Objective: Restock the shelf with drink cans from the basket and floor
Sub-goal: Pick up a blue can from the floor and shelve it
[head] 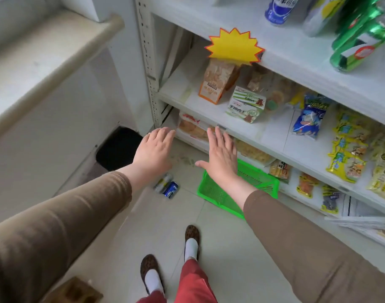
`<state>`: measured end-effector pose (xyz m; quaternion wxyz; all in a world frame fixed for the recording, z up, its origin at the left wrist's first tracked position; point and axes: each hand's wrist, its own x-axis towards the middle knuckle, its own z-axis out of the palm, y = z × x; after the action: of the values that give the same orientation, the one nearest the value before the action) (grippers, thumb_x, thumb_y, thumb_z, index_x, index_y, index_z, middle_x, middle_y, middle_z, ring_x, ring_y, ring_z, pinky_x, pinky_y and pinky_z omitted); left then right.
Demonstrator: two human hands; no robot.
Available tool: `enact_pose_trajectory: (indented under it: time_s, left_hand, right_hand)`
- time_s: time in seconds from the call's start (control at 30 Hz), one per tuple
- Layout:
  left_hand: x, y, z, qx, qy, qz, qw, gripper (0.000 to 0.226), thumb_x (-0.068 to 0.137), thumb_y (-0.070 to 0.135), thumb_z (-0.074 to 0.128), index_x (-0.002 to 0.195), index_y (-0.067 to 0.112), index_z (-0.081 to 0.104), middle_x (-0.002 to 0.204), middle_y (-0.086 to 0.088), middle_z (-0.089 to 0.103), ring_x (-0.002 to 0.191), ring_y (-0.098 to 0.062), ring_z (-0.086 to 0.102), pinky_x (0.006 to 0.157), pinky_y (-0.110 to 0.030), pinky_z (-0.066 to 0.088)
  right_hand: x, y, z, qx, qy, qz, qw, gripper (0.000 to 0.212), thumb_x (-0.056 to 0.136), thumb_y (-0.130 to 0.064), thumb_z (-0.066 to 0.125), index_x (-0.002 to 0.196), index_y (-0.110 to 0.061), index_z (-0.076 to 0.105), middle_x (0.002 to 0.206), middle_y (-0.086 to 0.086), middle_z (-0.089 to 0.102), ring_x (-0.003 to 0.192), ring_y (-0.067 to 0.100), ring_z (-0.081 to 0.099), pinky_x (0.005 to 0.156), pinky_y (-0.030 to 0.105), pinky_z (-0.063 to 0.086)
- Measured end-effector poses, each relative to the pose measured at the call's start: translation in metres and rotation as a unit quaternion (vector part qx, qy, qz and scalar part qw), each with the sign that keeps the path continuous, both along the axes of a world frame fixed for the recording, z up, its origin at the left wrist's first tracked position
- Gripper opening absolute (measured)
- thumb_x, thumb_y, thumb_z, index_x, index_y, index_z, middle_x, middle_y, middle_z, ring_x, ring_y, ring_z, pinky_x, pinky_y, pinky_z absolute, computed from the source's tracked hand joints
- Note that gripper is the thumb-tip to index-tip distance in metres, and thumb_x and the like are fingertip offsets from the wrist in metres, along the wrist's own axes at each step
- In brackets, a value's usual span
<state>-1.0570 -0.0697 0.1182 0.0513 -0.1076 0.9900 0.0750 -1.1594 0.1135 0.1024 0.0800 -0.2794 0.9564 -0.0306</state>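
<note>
Where the pale tiled floor (165, 217) meets the foot of the shelf unit, two drink cans lie on their sides, touching each other: a blue can (171, 189) nearer the camera and a silver can (163, 182) just behind it, partly hidden by the left wrist. A green basket (217, 196) sits on the floor just to the right of them, tilted against the lowest shelf; no cans are visible on the part of it that shows, though the right forearm covers part of it.

Both hands are extended above the floor, palms down, holding nothing. The left hand (154, 149) has its fingers straight and close together. The right hand (221, 153) has its fingers straight and the thumb spread outward. Both arms wear brown sleeves.

On the top shelf (263, 49), at upper right, stand a blue-and-white can (279, 8) and green cans (357, 38), with a further pale can between them, blurred. A yellow starburst tag (234, 44) hangs from that shelf's front edge. The shelves below carry snack packets, including an orange-edged bag (215, 82), a green-and-white packet (246, 103) and a blue packet (310, 117).

A black bin (118, 147) stands at the left, beside the shelf upright. The person's feet, in patterned shoes (148, 266) and white socks, are on the tiles below.
</note>
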Motion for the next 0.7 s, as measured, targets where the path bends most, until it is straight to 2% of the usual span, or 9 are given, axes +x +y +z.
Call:
enact_pose_trajectory:
  time_s: [0.3,0.43,0.6,0.7]
  left_hand:
    - [0.05,-0.032,-0.187,0.028,-0.064,0.064,0.995,0.091,0.081,0.042,0.067,0.154,0.013,0.021,0.155,-0.008,0.027,0.144,-0.028,0.022,0.118,-0.041,0.022]
    - [0.058,-0.031,-0.282,0.025,-0.094,0.067,0.993,0.099,0.076,0.044,0.072,0.153,0.012,0.02,0.153,-0.009,0.029,0.141,-0.029,0.026,0.117,-0.04,0.024]
    - [0.066,-0.021,-0.389,0.057,-0.096,0.073,0.991,0.099,0.069,0.038,0.08,0.149,0.013,0.027,0.146,-0.008,0.036,0.134,-0.03,0.034,0.109,-0.042,0.032]
    - [0.069,-0.019,-0.451,0.061,-0.112,0.072,0.989,0.1,0.07,0.041,0.078,0.15,0.013,0.024,0.148,-0.008,0.033,0.138,-0.028,0.03,0.112,-0.042,0.029]
  right_hand:
    - [0.028,-0.043,-0.186,0.039,-0.084,0.067,0.993,0.112,0.077,-0.048,0.08,0.16,-0.022,0.009,0.168,0.004,0.008,0.154,0.029,0.008,0.122,0.042,0.022]
    - [0.03,-0.051,-0.29,0.049,-0.125,0.069,0.989,0.104,0.081,-0.041,0.079,0.159,-0.02,0.014,0.167,0.006,0.011,0.152,0.029,0.013,0.119,0.042,0.028]
    - [0.036,-0.057,-0.419,0.062,-0.172,0.076,0.98,0.085,0.086,-0.037,0.074,0.154,-0.02,0.027,0.162,0.005,0.025,0.144,0.028,0.027,0.112,0.04,0.036]
    - [0.039,-0.06,-0.493,0.043,-0.224,0.011,0.974,0.065,0.089,-0.035,0.07,0.144,-0.017,0.04,0.144,0.01,0.045,0.131,0.032,0.042,0.104,0.039,0.04]
